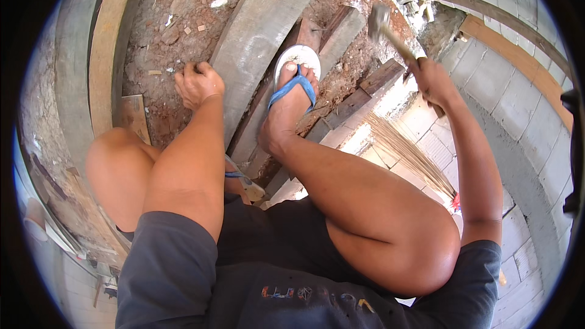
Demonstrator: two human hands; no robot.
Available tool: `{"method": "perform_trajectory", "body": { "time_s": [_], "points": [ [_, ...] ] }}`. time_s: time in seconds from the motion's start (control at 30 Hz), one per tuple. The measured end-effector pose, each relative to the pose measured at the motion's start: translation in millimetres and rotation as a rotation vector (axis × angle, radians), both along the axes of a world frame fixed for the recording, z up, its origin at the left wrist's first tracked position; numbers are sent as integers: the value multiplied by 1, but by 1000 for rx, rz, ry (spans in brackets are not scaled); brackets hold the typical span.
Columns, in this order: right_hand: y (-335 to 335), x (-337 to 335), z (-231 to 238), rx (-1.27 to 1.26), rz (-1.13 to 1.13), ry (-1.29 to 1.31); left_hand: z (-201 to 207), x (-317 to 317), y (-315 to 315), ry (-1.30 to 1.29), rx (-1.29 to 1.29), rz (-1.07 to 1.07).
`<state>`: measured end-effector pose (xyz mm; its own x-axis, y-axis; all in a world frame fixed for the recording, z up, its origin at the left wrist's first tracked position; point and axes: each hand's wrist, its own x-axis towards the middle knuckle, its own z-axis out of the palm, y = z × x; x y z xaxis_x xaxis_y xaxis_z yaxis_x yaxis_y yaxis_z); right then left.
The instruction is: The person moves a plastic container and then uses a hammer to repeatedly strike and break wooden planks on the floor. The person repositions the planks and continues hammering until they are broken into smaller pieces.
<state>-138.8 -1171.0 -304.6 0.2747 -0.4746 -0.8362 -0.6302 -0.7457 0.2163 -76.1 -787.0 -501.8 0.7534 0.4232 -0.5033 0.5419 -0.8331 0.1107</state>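
My right hand (430, 83) is raised at the upper right, its fingers wrapped round the wooden handle of a hammer (396, 42). The hammer's metal head points up and to the left. At the left, my left hand (199, 85) is closed with its fingers curled under, low over the brown dirt beside a grey wooden beam (253, 39). Whatever those fingers hold, if anything, is hidden. Between my hands, my foot in a white flip-flop (298, 55) with blue straps rests on the beams.
Long timbers (109, 42) curve along the left. A bundle of thin sticks with a red end (420, 157) lies on pale blocks at the right. A block wall (487, 82) and a brown plank (518, 67) stand beyond my right arm. Rubble (417, 9) lies at the top.
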Motion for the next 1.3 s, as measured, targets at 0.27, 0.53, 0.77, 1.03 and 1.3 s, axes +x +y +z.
{"method": "perform_trajectory", "body": {
  "time_s": [0.27, 0.53, 0.77, 1.03, 1.3],
  "points": [
    [29, -50, -19, -79, -32, 151, 1, 0, 0, -25, 25, -14],
    [56, -112, -5, 205, -661, 84, 2, 0, -2, -84, 26, -39],
    [136, -168, -39, 184, -1047, -406, -1, -3, -2, -111, 31, -71],
    [123, -157, -58, 309, -1020, -355, -12, -9, 2, -222, 49, -144],
    [151, -176, -94, 158, -785, -535, -14, -11, -2, -273, 6, -126]
  ]
}}
